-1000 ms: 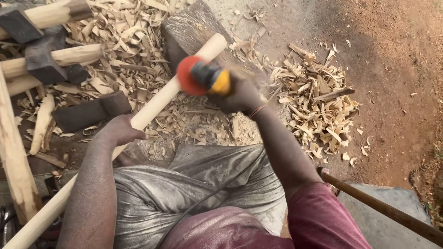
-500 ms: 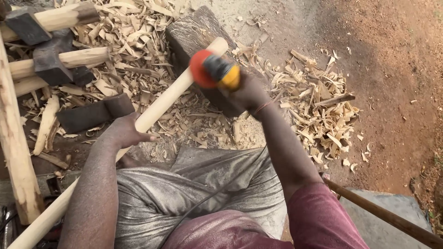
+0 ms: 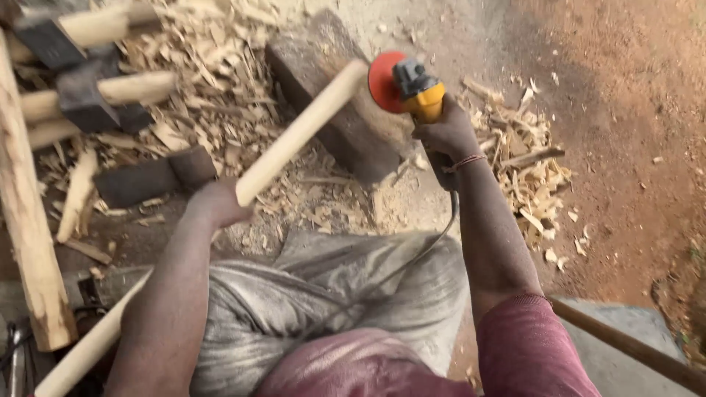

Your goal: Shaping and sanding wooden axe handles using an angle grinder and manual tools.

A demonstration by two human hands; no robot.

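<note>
My left hand [image 3: 217,204] grips a long pale wooden handle [image 3: 301,132] around its middle; the handle runs diagonally from lower left up to a wooden block [image 3: 331,110], where its tip rests. My right hand [image 3: 445,136] holds a yellow angle grinder [image 3: 419,92] with a red sanding disc [image 3: 386,81], the disc right beside the handle's far tip. The grinder's black cord [image 3: 412,265] trails back over my grey-clothed lap.
Wood shavings [image 3: 213,88] cover the ground at upper left and to the right of the block. Axe or hammer heads on wooden handles [image 3: 88,95] lie at left, with a rough timber [image 3: 29,235] along the left edge. Bare red earth [image 3: 625,147] lies at right.
The grinder has moved from over the handle's shaft out to its far tip. The left hand kept its grip on the handle.
</note>
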